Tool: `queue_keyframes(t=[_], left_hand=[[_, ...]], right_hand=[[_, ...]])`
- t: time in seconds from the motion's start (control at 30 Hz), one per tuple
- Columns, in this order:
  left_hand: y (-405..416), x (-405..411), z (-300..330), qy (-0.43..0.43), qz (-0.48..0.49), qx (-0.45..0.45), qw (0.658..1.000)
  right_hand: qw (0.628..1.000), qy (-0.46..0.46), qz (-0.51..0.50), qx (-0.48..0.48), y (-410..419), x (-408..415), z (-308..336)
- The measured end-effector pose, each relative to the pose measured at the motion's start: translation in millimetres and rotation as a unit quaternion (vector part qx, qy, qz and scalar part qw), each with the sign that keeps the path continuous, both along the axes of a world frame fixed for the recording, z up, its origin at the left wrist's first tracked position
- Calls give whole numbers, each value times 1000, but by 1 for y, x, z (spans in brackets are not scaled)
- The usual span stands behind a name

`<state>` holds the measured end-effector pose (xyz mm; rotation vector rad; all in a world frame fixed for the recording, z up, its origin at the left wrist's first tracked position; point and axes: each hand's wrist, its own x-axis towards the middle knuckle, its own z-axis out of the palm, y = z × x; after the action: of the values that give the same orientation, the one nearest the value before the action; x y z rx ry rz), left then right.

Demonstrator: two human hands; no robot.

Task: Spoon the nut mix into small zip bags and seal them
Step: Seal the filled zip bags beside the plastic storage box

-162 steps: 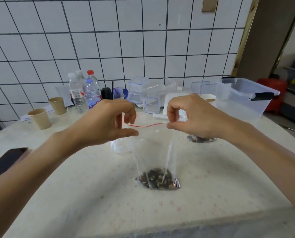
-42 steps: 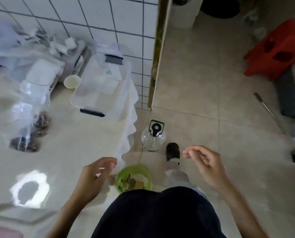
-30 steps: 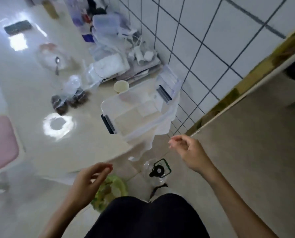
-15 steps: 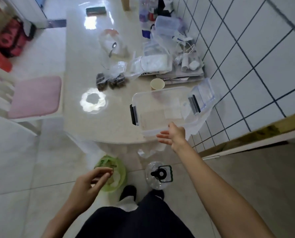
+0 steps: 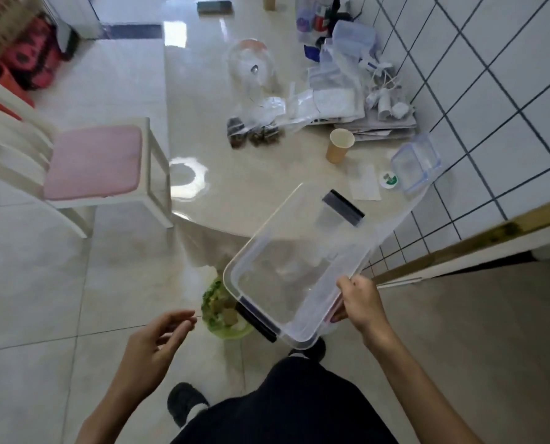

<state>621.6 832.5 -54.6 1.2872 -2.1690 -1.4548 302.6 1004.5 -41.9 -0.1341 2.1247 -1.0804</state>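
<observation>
I stand beside the table (image 5: 235,187) and look down on it. My right hand (image 5: 360,304) grips the rim of a large clear plastic bin (image 5: 286,270) with black latches, held tilted in the air off the table's edge. My left hand (image 5: 153,342) hangs over the floor with loose fingers, holding nothing. Filled zip bags of dark nut mix (image 5: 251,134) lie on the table. Beyond them sits a clear bag with a spoon (image 5: 255,69) in it. A heap of empty zip bags (image 5: 328,100) lies near the wall.
A paper cup (image 5: 339,149) and a small clear lidded box (image 5: 416,163) stand on the table near the tiled wall. A chair with a pink cushion (image 5: 94,161) is at the left. A green bin (image 5: 224,314) sits on the floor under the table's edge.
My right hand has taken hold of the clear bin and lifted it off the table toward me, tilting it. My left hand stays low and empty.
</observation>
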Motion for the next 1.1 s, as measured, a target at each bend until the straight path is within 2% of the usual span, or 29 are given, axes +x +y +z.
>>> queue_keyframes(t=[0.1, 0.27, 0.4, 0.53, 0.77, 0.9, 1.1], left_hand=[[-28, 59, -8, -1, -16, 4, 1000], [-65, 175, -8, 14, -12, 40, 999], [-89, 255, -4, -6, 19, 43, 999], [-121, 299, -9, -4, 65, 53, 996], [-235, 299, -16, -5, 77, 58, 995], [-325, 270, -12, -26, 42, 37, 998], [-448, 191, 5, -7, -46, 3, 999]], right_hand=[[997, 48, 44, 42, -20, 62, 7], [991, 72, 90, 68, -82, 153, 30], [992, 46, 115, 36, -138, 202, 35], [986, 58, 157, 20, -198, 233, 40], [981, 72, 177, 23, -300, 236, 34], [980, 88, 177, 18, -364, 216, 32], [990, 76, 118, -4, -431, 172, 44]])
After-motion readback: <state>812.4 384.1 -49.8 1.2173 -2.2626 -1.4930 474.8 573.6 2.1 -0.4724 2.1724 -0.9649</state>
